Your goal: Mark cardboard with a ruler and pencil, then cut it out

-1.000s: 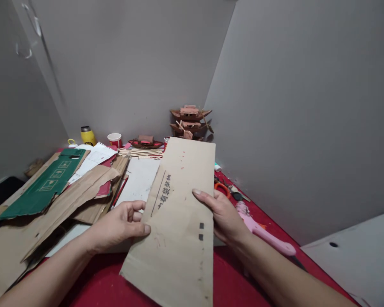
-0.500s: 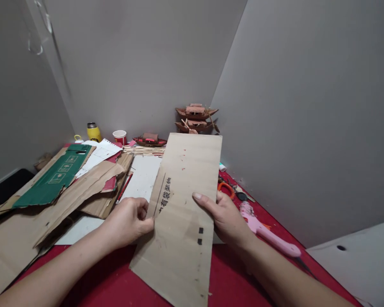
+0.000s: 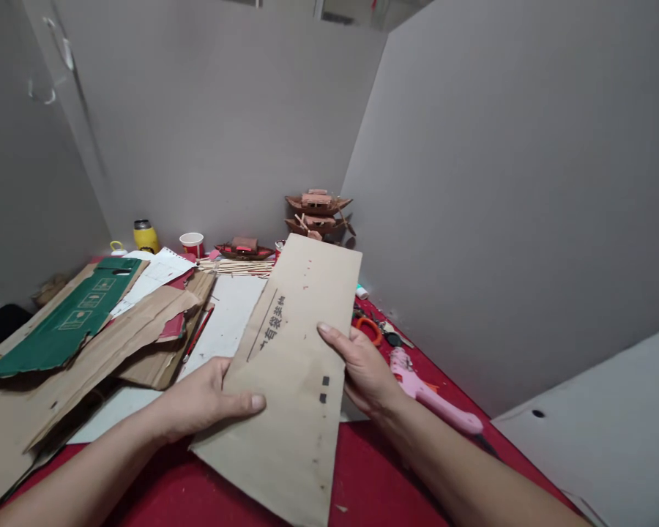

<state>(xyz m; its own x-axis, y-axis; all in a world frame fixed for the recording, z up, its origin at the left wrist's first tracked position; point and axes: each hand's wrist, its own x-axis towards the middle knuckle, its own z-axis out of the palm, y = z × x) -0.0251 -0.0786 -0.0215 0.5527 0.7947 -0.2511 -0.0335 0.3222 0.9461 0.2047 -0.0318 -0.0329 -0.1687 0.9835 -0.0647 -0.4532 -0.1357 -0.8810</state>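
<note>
A long tan piece of cardboard (image 3: 291,432) with black printed characters is held tilted above the red tabletop, between both hands. My left hand (image 3: 209,399) grips its left edge, thumb lying flat on the face and the other fingers hidden behind. On the right edge, my right hand (image 3: 365,366) is closed with the thumb on top and the fingers underneath. To the right of that hand lies a pink glue gun (image 3: 433,401), close to orange-handled scissors (image 3: 369,331).
Torn cardboard pieces, including a green-printed one (image 3: 66,318), pile up at left. Wooden model boats (image 3: 318,201) stand at the back by thin sticks (image 3: 236,268), a paper cup (image 3: 192,244) and a yellow bottle (image 3: 146,236). Grey partition walls enclose the table.
My left hand has shifted its hold, its thumb now flat across the cardboard instead of at the edge. The whole view has turned slightly, so things sit further left.
</note>
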